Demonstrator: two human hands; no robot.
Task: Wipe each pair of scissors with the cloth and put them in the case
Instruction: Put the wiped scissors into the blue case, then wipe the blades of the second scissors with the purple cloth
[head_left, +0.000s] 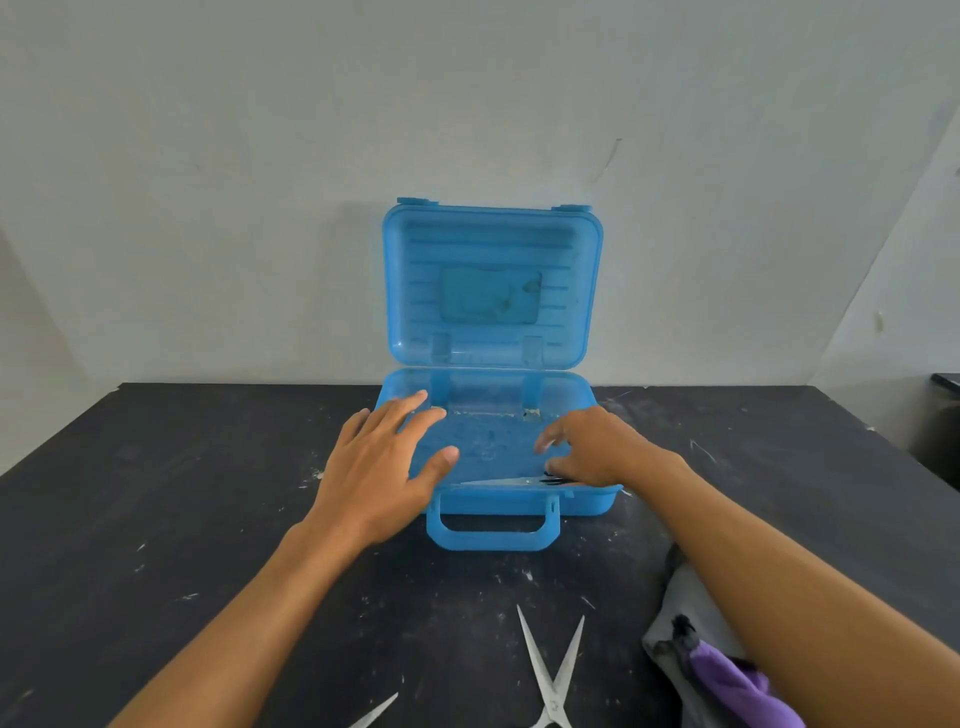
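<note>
An open blue plastic case stands at the back of the dark table, its lid upright against the wall. One pair of scissors lies inside along the front wall, blades pointing left. My right hand is over its dark handles, fingers loosely curled; whether they still hold the handles is unclear. My left hand hovers flat with spread fingers over the case's left edge. A second pair of scissors lies with blades apart near the table's front. The tip of a third pair shows at the bottom edge. A grey and purple cloth lies at front right.
The dark table is scuffed with white specks. A white wall rises right behind the case. The case's handle juts toward me. A dark object sits off the table at far right.
</note>
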